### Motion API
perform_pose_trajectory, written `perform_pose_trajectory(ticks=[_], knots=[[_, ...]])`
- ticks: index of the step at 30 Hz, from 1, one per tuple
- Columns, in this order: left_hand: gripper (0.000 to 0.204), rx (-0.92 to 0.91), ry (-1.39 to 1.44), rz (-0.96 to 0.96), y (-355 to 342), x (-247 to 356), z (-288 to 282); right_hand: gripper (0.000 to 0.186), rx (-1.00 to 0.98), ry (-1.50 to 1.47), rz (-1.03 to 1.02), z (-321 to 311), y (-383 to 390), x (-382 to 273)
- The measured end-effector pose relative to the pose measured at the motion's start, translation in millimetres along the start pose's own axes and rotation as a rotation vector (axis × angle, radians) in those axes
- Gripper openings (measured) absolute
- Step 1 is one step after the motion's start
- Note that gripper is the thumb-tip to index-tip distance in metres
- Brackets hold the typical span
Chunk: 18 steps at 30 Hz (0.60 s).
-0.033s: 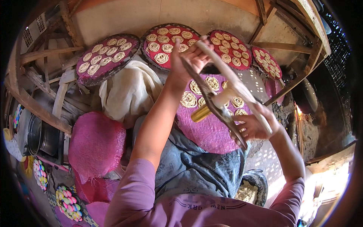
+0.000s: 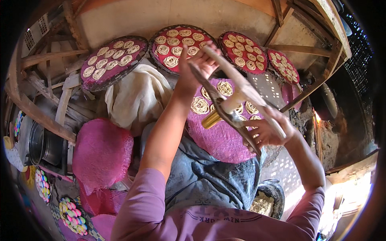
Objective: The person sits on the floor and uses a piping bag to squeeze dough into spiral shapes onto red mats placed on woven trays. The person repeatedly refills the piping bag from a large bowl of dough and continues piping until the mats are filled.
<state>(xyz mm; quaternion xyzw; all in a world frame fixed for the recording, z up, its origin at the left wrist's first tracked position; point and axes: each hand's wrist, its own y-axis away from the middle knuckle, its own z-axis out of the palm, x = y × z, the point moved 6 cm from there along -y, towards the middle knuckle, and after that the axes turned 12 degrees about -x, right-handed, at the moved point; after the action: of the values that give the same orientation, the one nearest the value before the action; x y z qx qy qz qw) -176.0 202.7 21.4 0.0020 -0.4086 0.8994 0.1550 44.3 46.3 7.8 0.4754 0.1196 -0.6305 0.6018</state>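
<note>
A wooden hand press with two long handles, one pale and one dark, slants across my view. A brass cylinder sticks out at its middle. My left hand supports the far left ends of the handles, thumb raised and fingers partly behind the pale bar. My right hand grips the near right ends, its fingers reaching across to the dark bar. Below the press, coiled dough strands lie in rosettes on a pink mesh-covered round, partly hidden by the press.
Several round trays of dough coils stand along the back wall. A cream cloth and a pink mesh-covered mound are at left. Wooden beams frame both sides. A small fire glows at right, and a dark bucket stands near my lap.
The press and both hands have shifted slightly left. My left hand has dropped a little nearer to me, and both hands stay on the handles.
</note>
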Motion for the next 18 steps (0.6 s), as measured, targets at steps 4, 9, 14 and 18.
perform_pose_trajectory(ticks=[4, 9, 14, 18], knots=[[0.054, 0.08, 0.076, 0.135, 34, 13, -51, 0.087, 0.074, -0.047, 0.001, 2, -9, -14], [0.064, 0.027, 0.165, 0.219, 20, 20, -45, 0.07, 0.351, 0.142, 0.145, -8, 3, -36], [0.039, -0.033, -0.007, 0.232, 17, 45, -12, 0.072, 0.356, 0.347, 0.068, 7, -1, -42], [0.036, -0.062, 0.008, 0.266, 24, 29, -5, 0.073, 0.344, 0.292, 0.127, 22, 15, -43]])
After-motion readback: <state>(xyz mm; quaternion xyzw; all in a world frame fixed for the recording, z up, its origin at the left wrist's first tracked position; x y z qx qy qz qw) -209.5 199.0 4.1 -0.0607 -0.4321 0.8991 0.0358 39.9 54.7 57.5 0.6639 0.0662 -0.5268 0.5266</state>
